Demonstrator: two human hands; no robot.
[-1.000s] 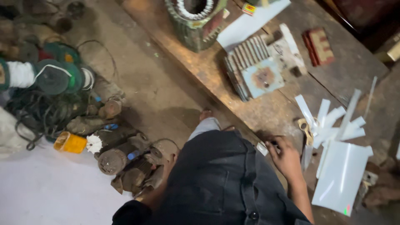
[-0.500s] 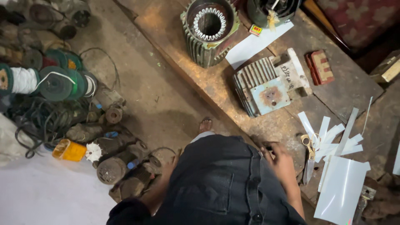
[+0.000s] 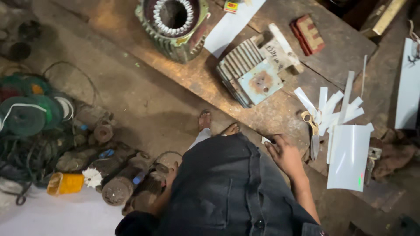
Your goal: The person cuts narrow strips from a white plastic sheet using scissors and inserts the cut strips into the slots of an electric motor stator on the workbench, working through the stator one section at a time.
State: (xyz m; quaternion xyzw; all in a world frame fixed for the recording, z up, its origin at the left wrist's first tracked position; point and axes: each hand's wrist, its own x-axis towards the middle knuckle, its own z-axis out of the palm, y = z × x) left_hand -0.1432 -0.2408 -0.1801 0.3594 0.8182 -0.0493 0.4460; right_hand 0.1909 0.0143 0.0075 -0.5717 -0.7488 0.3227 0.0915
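The right hand (image 3: 285, 154) rests at the near edge of the wooden workbench (image 3: 205, 78), fingers curled down onto the wood, with a small white scrap (image 3: 265, 140) lying just beside the fingertips; whether the fingers actually pinch that scrap cannot be told from this angle, and nothing else shows in the grasp. Just to the right of the hand lie yellow-handled scissors (image 3: 311, 129), blades pointing toward the person, and touching them a fan of cut white strips (image 3: 334, 105) spread over the board. Next to the strips sits a larger glossy white sheet (image 3: 348, 156), slightly curled, its lower end hanging over the bench edge. Farther up the bench a grey finned motor housing (image 3: 249, 76) lies on its side with a rusty blue-grey end plate facing up, and beyond it stands a green motor stator (image 3: 175, 24) with copper windings around its open bore. A long white sheet (image 3: 232, 26) lies between the two, and a small red block (image 3: 307, 35) sits off toward the far right. The left hand (image 3: 171, 171) hangs low on the other side of the body, near old motor parts (image 3: 118, 183) on the dirt floor; it is mostly hidden by the dark clothing, so its grip cannot be made out. Green coils of wire (image 3: 30, 109) and a yellow container (image 3: 64, 183) lie farther left on the floor.
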